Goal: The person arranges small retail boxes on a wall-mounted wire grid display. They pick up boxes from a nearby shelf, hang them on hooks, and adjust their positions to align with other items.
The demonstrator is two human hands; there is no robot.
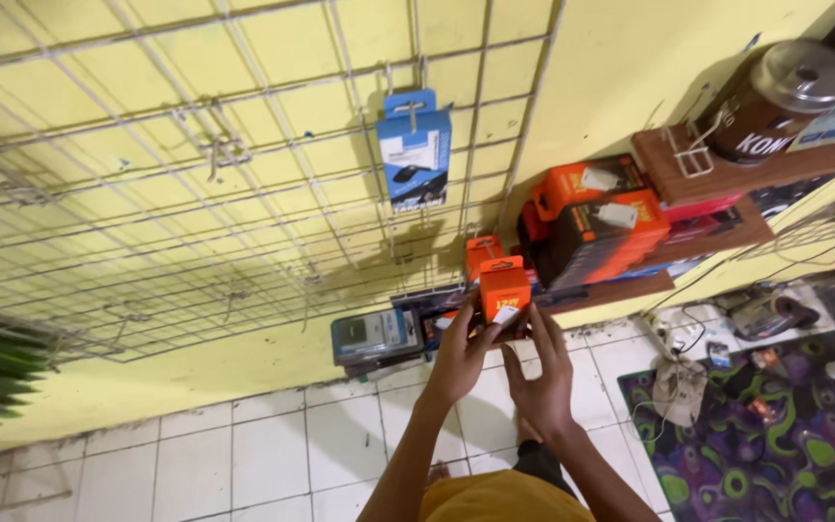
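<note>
A: State the main landmark.
B: A wire grid panel [195, 193] mounted against the yellow wall [611, 68]. All positions below refer to it.
A: Largest items beside it?
B: To its right, wooden shelves [756, 164] carry orange-and-black boxes [596, 217] and a dark round tin with a metal lid [785, 97]. Below it lies white tiled floor [273, 445], with a patterned purple rug [785, 445] further right.
A: Items on the panel?
B: A blue boxed product [416, 155] hangs near its upper right. A grey packet [374, 336] hangs at its lower right edge.
A: Hand status?
B: Both hands hold a small orange box [504, 290] at the panel's lower right corner. Left hand [461, 358]: grip closed on the box's left side. Right hand [538, 377]: grip closed on its lower right side, fingers extended upward.
</note>
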